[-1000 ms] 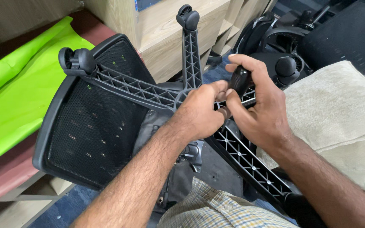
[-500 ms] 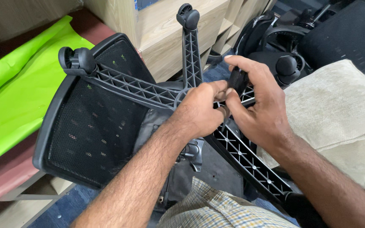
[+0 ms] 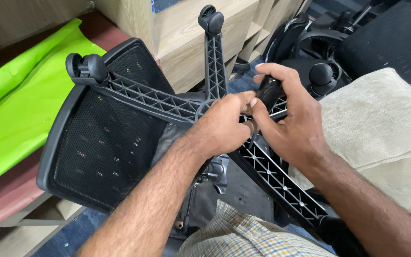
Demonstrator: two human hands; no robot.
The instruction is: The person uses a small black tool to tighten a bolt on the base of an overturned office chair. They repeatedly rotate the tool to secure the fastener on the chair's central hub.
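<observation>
Hardly anything has shifted over the last second: both hands sit at the same spot on the hub of the upturned chair base (image 3: pixel 205 107), with only a slight regrip of the fingers, so the work at the centre reads as a slow, fiddly step rather than a finished one. The right hand (image 3: pixel 288 126) is closed around a black cylindrical handle (image 3: pixel 268 91), thumb and fingers wrapped over it, its lower end angled down toward the hub. The left hand (image 3: pixel 224 126) is curled shut just at nine o'clock of it, fingertips pinching something small at the hub that I cannot make out; the two hands touch. From the hub, ribbed black spokes run out: one to twelve o'clock ending in a caster (image 3: pixel 211 19), one to ten o'clock ending in another caster (image 3: pixel 85 68), one to five o'clock toward the person's lap. Under the spokes, at eight o'clock, lies the black mesh chair back (image 3: pixel 101 147). Farther out, a bright green sheet (image 3: pixel 20 104) at nine o'clock, a beige cushion (image 3: pixel 386 128) at three o'clock, wooden shelving (image 3: pixel 186 43) at twelve o'clock, and more black chair parts (image 3: pixel 386 38) at two o'clock.
</observation>
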